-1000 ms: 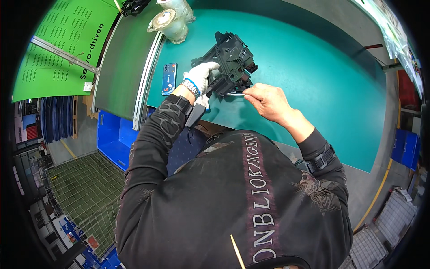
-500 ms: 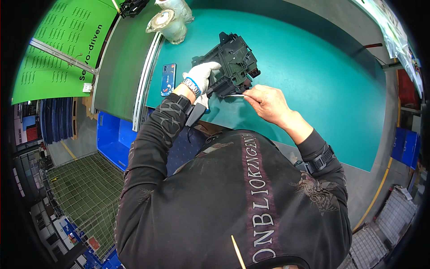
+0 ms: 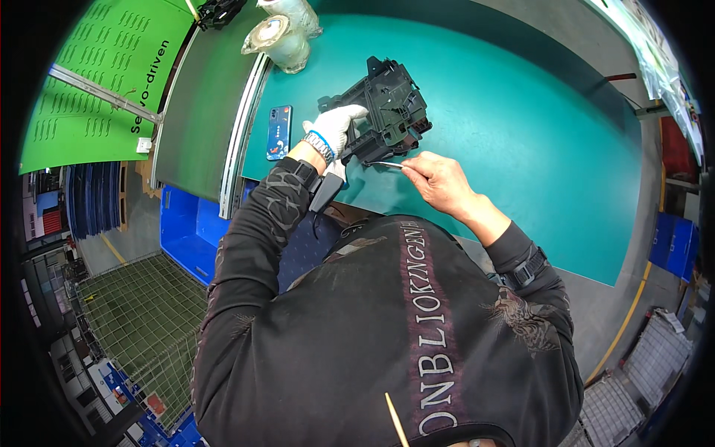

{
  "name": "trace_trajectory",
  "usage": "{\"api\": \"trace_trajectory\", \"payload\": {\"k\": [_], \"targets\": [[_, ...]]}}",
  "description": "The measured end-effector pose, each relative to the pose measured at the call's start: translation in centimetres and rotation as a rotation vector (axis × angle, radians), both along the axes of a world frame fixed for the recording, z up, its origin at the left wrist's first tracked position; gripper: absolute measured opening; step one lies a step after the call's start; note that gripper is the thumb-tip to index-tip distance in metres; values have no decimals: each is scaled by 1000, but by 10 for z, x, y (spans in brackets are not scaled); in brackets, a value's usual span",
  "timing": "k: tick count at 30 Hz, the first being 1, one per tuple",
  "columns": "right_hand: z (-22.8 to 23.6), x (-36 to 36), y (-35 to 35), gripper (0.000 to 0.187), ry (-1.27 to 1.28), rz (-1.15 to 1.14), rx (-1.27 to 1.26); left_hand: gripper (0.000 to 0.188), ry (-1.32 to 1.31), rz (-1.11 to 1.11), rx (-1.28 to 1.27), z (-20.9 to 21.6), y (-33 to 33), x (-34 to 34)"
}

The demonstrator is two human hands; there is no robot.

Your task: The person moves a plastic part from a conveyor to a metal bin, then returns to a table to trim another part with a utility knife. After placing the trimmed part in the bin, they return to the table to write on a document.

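While my gloved left hand point(image 3: 337, 125) is clasping a boxy black plastic assembly point(image 3: 398, 104), slanting lengthwise away rightward, my right hand point(image 3: 439, 181) is pinching a slim silvery tool point(image 3: 387, 164) pointing left.

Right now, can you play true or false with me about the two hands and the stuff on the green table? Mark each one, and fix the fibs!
1. The left hand is gloved and holds a black plastic part. True.
2. Both hands wear gloves. False: the right hand is bare.
3. The right hand holds a thin, silvery tool. True.
4. Nothing lies to the left of the black plastic part. False: a blue phone lies there on the green table.
5. A pale roll is farther from the person than the blue phone. True.
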State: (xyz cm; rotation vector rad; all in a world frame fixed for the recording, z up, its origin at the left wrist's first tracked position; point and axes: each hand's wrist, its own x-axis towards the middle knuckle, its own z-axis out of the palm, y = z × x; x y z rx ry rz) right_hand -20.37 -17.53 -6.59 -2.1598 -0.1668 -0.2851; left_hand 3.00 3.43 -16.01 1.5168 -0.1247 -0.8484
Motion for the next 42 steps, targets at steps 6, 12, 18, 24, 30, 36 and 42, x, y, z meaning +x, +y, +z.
{"api": "trace_trajectory", "payload": {"k": [6, 12, 18, 24, 30, 36, 42], "targets": [[-3, -6, 8, 13, 76, -34, 55, 19, -203, -1, 2, -30, 5, 7], [-9, -9, 13, 13, 101, -49, 83, 17, -115, 14, 6, -60, 7, 16], [-11, -12, 15, 13, 100, -59, 168, 19, -235, -53, 42, -32, 1, 5], [-9, -15, 14, 12, -19, -141, 191, 22, -49, 63, -1, 0, -6, -5], [-2, -11, 10, 9, -74, -126, 66, 20, -142, 21, -31, -23, -6, 5], [6, -3, 1, 7, -112, -104, -128, 18, 92, 114, 16, 0, -8, -1], [11, 0, -5, 8, -121, -53, -253, 15, 220, 203, 18, 34, -14, -12]]}}
